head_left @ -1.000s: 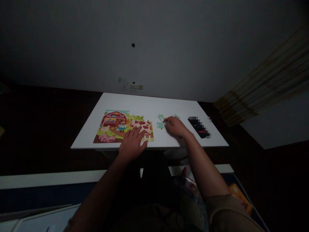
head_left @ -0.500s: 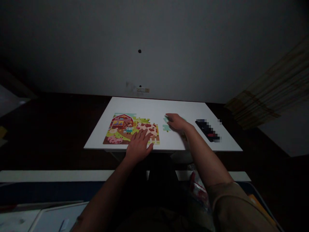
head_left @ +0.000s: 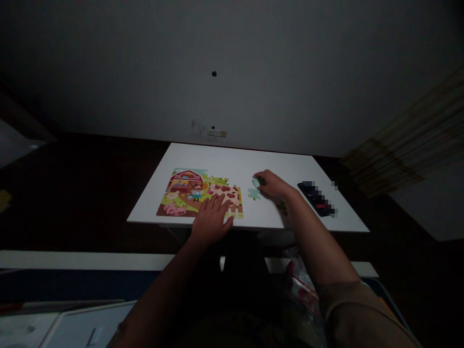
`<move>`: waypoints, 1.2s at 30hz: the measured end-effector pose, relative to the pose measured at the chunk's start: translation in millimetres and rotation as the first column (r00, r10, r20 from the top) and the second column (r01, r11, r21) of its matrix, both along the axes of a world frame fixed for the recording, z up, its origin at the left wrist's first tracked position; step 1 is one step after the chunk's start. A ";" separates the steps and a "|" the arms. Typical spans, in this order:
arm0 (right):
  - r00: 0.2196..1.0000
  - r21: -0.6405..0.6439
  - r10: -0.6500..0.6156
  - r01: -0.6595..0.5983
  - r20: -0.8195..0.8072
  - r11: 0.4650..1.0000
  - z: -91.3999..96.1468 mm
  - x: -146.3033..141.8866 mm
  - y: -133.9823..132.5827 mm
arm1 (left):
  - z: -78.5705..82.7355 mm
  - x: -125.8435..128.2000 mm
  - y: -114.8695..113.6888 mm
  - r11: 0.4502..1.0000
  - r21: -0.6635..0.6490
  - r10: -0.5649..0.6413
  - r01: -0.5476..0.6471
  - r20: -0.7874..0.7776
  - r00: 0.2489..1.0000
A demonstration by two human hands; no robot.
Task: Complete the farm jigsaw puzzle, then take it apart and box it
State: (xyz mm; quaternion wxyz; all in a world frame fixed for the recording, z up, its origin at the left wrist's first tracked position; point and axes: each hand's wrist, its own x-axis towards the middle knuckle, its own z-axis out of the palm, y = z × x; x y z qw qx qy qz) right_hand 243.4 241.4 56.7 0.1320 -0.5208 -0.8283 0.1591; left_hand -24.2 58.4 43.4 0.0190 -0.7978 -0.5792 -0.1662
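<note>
Mint piece (head_left: 255,182) pinched in the right hand (head_left: 271,184), left hand (head_left: 212,218) flat on the farm puzzle (head_left: 181,197).
Puzzle lies around 9 o'clock on the white table (head_left: 232,158); from here my clock is centred on the puzzle, 12 toward the wall (head_left: 275,96). I read the left hand at 4 to 5, fingers spread, gripping nothing, probably weighting the joined part so it can't slide. Right hand at 3, narrow grip, thumb and fingers on the piece, which looks tipped up; I'd guess an edge hold because it's so thin. Second mint piece (head_left: 254,194) sits flat just beside it, apart from the puzzle, likely for easy reach. Greenish pieces (head_left: 282,208) by the right forearm (head_left: 311,232) half-hidden, can't count them. Dark flat object (head_left: 314,198) farther out at 3, presumably parked clear of the hands.
</note>
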 end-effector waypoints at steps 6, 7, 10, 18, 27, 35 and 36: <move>0.999 0.033 -0.020 0.019 0.040 0.999 0.1 4.5 -3.6 | 0.8 -0.4 -0.4 1.000 0.006 0.002 -0.002 -0.003 1.000; 0.999 0.039 -0.027 0.025 0.043 0.999 1.6 6.3 -5.0 | 1.0 -0.4 -0.4 1.000 0.008 0.001 -0.001 -0.003 1.000; 0.997 0.096 -0.071 0.071 0.002 0.993 9.6 20.2 -8.8 | 0.9 -0.3 0.1 1.000 0.009 -0.002 0.002 -0.001 1.000; 0.941 0.173 -0.316 0.334 -0.121 0.926 38.5 104.2 -21.8 | -2.2 0.1 4.4 1.000 0.008 -0.027 0.027 -0.027 0.999; 0.944 0.055 -0.329 0.327 0.025 0.943 32.8 91.2 -23.7 | -2.6 1.4 6.6 0.999 0.006 -0.038 0.038 -0.020 0.999; 0.973 -0.149 -0.135 0.164 0.189 0.975 42.8 92.5 -61.3 | -1.0 2.7 7.5 0.999 -0.014 -0.036 0.036 -0.042 0.998; 0.977 -0.154 -0.113 0.141 0.179 0.978 40.9 92.5 -71.0 | -1.1 2.9 7.7 0.999 -0.017 -0.033 0.033 -0.040 0.999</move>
